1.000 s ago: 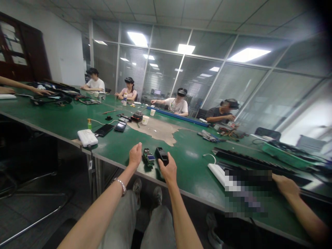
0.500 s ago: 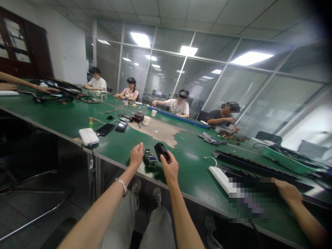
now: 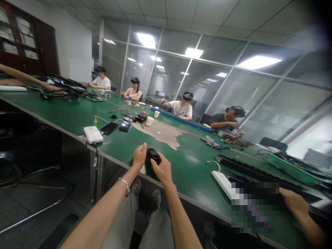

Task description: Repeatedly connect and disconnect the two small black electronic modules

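Note:
A black box-like housing (image 3: 153, 155) is gripped by my right hand (image 3: 163, 169), thumb on its near side and fingers round the far side. It is just above or on the green table (image 3: 192, 155) near the front edge. My left hand (image 3: 139, 156) is beside the housing, closed with the thumb up. What it holds, if anything, is hidden. The small green circuit board with a display seen earlier is out of sight, and the housing covers that area.
To the left are a white power bank (image 3: 92, 135), a black phone (image 3: 109, 128) and a small green bottle (image 3: 95, 121). Ahead is a paper cup (image 3: 149, 121). A white strip (image 3: 221, 185) and another person's hand (image 3: 293, 200) are at right. Several people sit across the table.
My right hand has brought the black housing left and slightly down, over the spot where the circuit board showed. My left hand has stayed about level, now close beside it. The view has shifted slightly.

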Available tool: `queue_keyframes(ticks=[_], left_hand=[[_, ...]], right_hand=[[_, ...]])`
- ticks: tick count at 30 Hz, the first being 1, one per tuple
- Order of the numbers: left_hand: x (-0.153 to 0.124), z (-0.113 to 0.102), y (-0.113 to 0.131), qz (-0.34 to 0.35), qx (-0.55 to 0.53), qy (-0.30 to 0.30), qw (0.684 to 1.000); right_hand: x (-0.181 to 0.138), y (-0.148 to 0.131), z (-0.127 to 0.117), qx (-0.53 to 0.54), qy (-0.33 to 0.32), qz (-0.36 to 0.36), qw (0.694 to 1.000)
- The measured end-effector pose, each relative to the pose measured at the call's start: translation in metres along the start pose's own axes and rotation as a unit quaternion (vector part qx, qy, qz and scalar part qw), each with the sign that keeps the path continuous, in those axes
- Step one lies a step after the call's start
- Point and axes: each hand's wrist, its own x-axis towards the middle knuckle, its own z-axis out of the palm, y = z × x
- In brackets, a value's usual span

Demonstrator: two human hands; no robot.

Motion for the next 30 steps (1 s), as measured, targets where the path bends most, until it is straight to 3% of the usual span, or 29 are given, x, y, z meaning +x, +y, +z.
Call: queue_keyframes(ticks=[12,20,26,30], left_hand=[[-0.001,-0.001,0.002,0.000,-0.001,-0.002,1.000],[-0.002,0.000,0.004,-0.007,-0.006,-0.004,1.000],[0.000,0.001,0.001,-0.005,-0.007,-0.006,1.000],[0.000,0.001,-0.001,-0.003,-0.015,-0.003,1.000]], right_hand=[[-0.026,0.020,0.023,0.017,0.044,-0.050,0.998],[-0.033,0.021,0.029,0.008,0.075,-0.045,0.996],[-0.020,0.011,0.020,0.044,0.079,-0.012,0.996],[-0.003,-0.001,0.002,0.096,0.122,0.014,0.988]])
